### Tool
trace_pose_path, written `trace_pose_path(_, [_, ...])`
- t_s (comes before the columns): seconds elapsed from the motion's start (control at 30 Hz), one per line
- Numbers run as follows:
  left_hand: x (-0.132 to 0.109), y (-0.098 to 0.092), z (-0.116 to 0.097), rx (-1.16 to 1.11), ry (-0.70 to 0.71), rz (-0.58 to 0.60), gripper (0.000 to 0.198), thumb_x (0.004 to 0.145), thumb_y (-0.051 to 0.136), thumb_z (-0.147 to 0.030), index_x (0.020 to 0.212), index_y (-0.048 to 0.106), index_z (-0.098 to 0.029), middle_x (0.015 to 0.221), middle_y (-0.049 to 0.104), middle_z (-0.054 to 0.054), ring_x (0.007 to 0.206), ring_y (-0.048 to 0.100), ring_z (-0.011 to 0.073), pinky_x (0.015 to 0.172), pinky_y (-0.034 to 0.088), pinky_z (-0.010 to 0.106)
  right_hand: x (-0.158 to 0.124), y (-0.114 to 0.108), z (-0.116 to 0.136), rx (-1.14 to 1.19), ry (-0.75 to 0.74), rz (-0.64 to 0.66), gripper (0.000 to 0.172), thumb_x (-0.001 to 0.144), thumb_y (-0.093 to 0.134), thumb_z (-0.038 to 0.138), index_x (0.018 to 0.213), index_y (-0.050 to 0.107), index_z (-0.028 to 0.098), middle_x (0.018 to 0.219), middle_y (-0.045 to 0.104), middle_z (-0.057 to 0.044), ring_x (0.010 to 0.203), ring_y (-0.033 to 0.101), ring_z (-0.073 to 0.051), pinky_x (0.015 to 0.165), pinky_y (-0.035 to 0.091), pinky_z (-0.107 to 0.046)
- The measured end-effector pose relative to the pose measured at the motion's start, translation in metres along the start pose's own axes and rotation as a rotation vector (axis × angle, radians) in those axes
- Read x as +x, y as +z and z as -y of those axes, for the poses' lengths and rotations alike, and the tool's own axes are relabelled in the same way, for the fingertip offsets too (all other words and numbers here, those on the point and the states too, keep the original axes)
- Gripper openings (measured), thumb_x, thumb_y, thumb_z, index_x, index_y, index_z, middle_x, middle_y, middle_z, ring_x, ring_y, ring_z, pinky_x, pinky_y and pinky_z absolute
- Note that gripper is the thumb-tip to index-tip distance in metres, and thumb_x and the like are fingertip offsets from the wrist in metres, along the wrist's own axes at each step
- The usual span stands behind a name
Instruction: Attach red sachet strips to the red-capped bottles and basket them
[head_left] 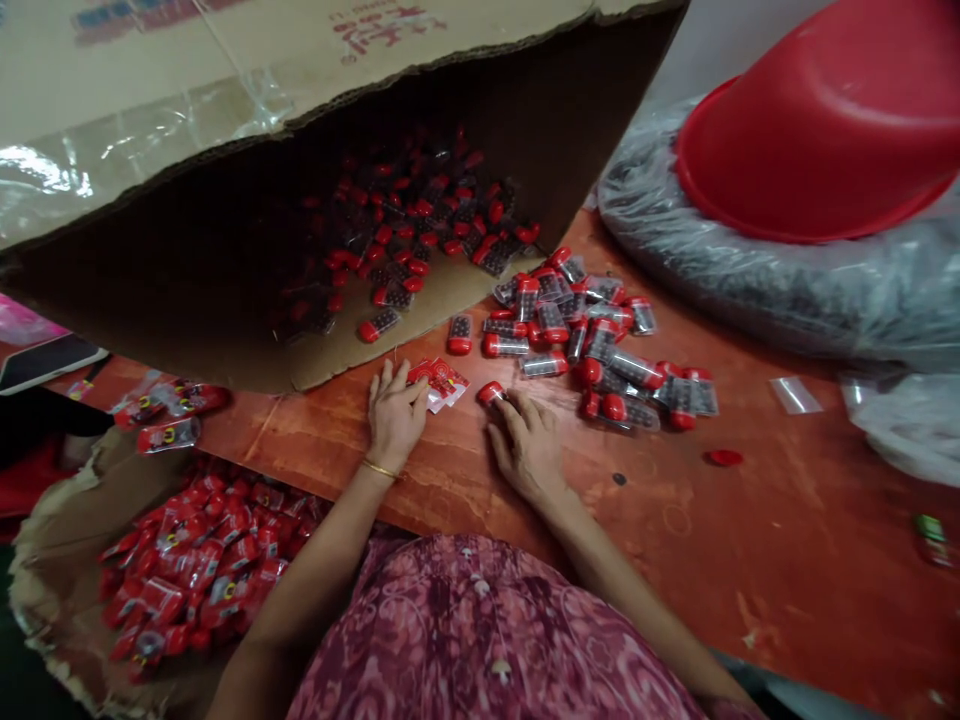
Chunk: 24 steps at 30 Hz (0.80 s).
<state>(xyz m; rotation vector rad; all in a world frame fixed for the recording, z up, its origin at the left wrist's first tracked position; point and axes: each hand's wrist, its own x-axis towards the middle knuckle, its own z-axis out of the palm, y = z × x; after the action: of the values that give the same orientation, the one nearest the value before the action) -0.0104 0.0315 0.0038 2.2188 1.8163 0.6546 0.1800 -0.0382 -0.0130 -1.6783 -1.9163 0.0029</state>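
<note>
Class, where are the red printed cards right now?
In the head view, the red printed cards lie just left of centre on the table, by the left hand's fingers, left of the red-capped container at the right hand.

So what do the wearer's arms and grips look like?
Left grip and right grip: bare, no gloves. Thin gold-coloured bangle on the left wrist, none visible on the right. Forearms bare. Top: maroon and pink, swirl-patterned, pale button-like shapes down the front.
</note>
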Motion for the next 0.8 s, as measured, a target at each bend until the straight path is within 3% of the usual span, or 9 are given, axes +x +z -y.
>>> trace_pose_path(0.13, [-0.004,-0.014,-0.011,-0.078,0.007,-0.118,0.030,0.086,0.047,-0.031,0.103,0.070,-0.023,0.131,0.055,0.011,0.129,0.041,0.0313,0.104,0.031,0.055,0.010,-0.013,0.017,0.229,0.048,-0.085,0.028,0.088,0.048,0.029,0.110,0.060,0.016,0.108,0.063,-0.014,0.099,0.055,-0.025,0.087,0.042,-0.041])
trace_pose_path(0.27, [-0.013,-0.029,-0.033,-0.143,0.068,-0.146,0.028,0.086,0.049,-0.031,0.104,0.069,-0.024,0.132,0.054,0.011,0.129,0.041,0.0309,0.106,0.028,0.055,0.032,-0.012,0.043,0.748,0.244,0.017,0.031,0.086,0.050,0.041,0.105,0.061,0.019,0.098,0.067,-0.008,0.088,0.059,-0.020,0.077,0.048,-0.035])
trace_pose_path(0.4, [-0.023,-0.035,-0.043,-0.318,-0.012,-0.150,0.031,0.083,0.054,-0.033,0.110,0.066,-0.022,0.133,0.054,0.011,0.130,0.040,0.0286,0.108,0.027,0.049,0.045,-0.004,0.055,1.110,0.391,0.065,0.024,0.084,0.051,0.041,0.080,0.063,0.021,0.074,0.065,0.000,0.069,0.057,-0.015,0.066,0.047,-0.028])
trace_pose_path(0.5, [-0.030,-0.035,-0.042,-0.637,-0.257,-0.057,0.044,0.078,0.060,-0.042,0.115,0.062,-0.019,0.123,0.062,0.012,0.117,0.054,0.0263,0.100,0.038,0.039,0.043,-0.003,0.052,1.043,0.385,0.003,0.024,0.085,0.050,0.035,0.068,0.057,0.020,0.060,0.054,0.002,0.058,0.049,-0.012,0.057,0.040,-0.025])
trace_pose_path(0.6, [-0.039,-0.036,-0.042,-1.022,-0.499,0.218,0.045,0.075,0.059,-0.054,0.096,0.069,-0.015,0.097,0.071,0.010,0.091,0.064,0.0217,0.080,0.048,0.030,0.036,-0.001,0.047,0.869,0.296,-0.050,0.025,0.087,0.046,0.029,0.065,0.052,0.020,0.057,0.047,0.003,0.054,0.043,-0.012,0.054,0.035,-0.025])
trace_pose_path(0.67, [-0.044,-0.036,-0.045,-1.201,-0.633,0.324,0.046,0.069,0.064,-0.057,0.086,0.071,-0.015,0.088,0.072,0.008,0.082,0.064,0.0189,0.070,0.049,0.026,0.031,0.001,0.046,0.766,0.220,-0.065,0.028,0.088,0.043,0.028,0.061,0.048,0.020,0.054,0.044,0.003,0.052,0.040,-0.012,0.053,0.033,-0.025])
trace_pose_path(0.8, [-0.050,-0.038,-0.052,-1.401,-0.836,0.270,0.042,0.053,0.079,-0.049,0.078,0.070,-0.016,0.079,0.071,0.005,0.069,0.063,0.0148,0.062,0.048,0.023,0.022,0.004,0.049,0.633,0.126,-0.075,0.030,0.089,0.041,0.027,0.060,0.046,0.021,0.054,0.046,0.002,0.053,0.042,-0.013,0.055,0.034,-0.027])
